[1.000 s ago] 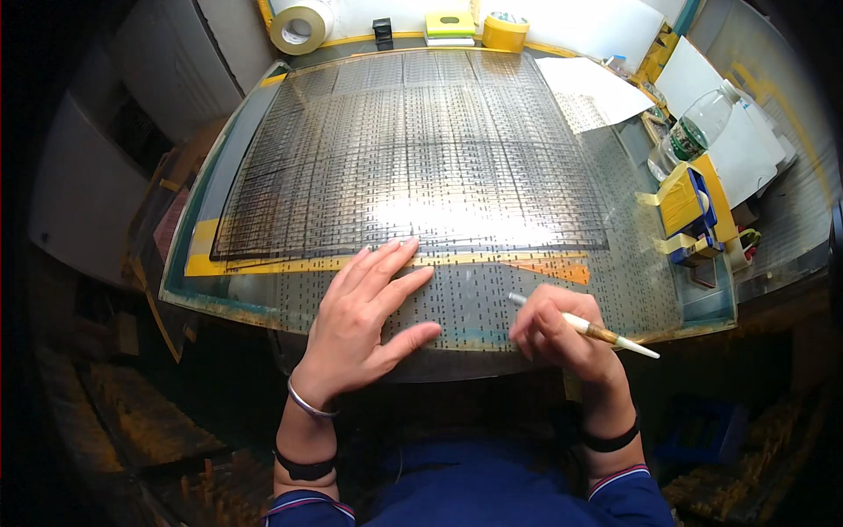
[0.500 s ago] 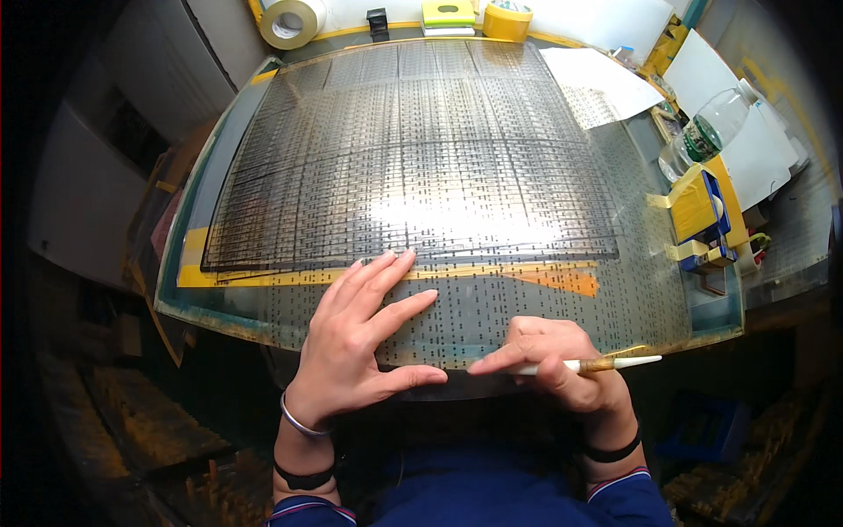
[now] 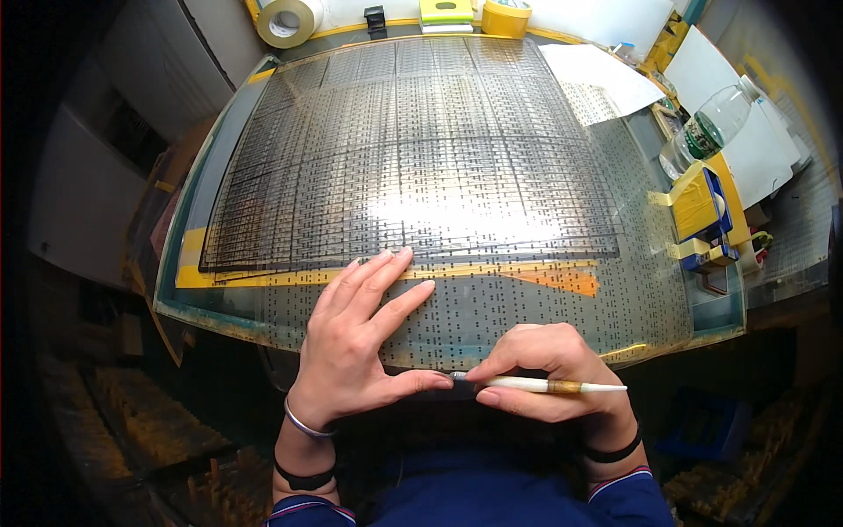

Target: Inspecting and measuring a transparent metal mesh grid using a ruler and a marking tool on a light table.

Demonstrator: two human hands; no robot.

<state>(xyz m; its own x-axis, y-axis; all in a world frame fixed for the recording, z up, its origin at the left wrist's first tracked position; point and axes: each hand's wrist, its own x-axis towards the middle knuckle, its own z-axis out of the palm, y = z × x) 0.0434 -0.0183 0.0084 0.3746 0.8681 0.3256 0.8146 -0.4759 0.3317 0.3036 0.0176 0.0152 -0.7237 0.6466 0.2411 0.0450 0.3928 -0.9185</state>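
Note:
A large clear film sheet printed with small dark dots lies over a darker gridded sheet. My left hand rests on the clear sheet near its front edge, fingers spread toward the gridded sheet, thumb pointing right. In my right hand, between thumb and fingers, is a slim white pen-like tool with a brown band and a grey metal-looking collar. It lies nearly level at the sheet's front edge, its collared end at my left thumb tip. The exact tip is too small to make out.
Yellow tape runs below the gridded sheet, beside an orange tape piece. On the right stand a blue tape dispenser and a plastic bottle. A tape roll sits at the back left, white paper at the back right.
My right hand has turned and opened its grip a little, bringing the tool's collared end left to my left thumb. The tool's tail has swung lower. My left hand has barely moved.

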